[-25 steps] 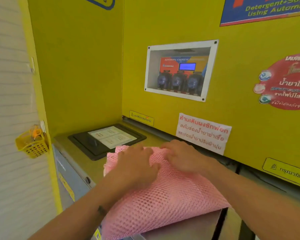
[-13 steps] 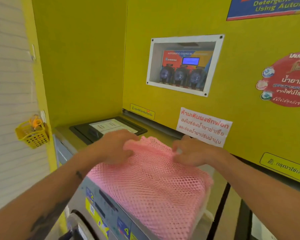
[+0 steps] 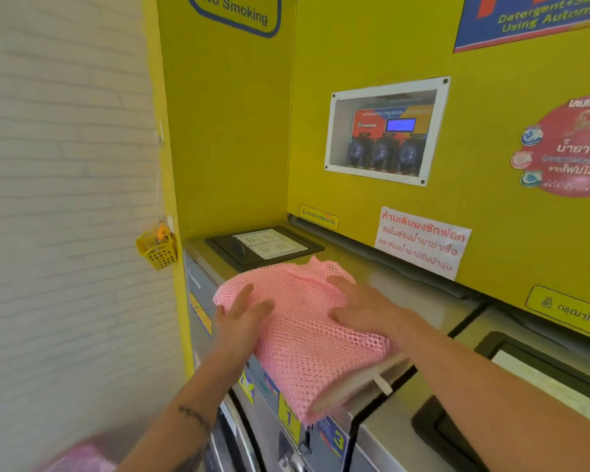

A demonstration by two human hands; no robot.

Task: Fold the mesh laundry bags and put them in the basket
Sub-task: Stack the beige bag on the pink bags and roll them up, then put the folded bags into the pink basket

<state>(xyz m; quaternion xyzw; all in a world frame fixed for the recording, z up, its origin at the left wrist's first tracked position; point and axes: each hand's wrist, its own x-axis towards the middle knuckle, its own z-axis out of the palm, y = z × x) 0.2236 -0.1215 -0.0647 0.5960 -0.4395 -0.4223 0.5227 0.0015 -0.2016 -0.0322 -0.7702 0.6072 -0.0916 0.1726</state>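
Two hands lie flat on the pink bag (image 3: 307, 332), which rests folded on top of the washer (image 3: 406, 287), its near end hanging a little over the front edge. The left hand (image 3: 242, 318) presses the left side and the right hand (image 3: 361, 308) the right side; each grip is open, fingers straight, holding nothing. I think they press to keep the fold flat. No big basket is visible, only something pink and blurred at the bottom left.
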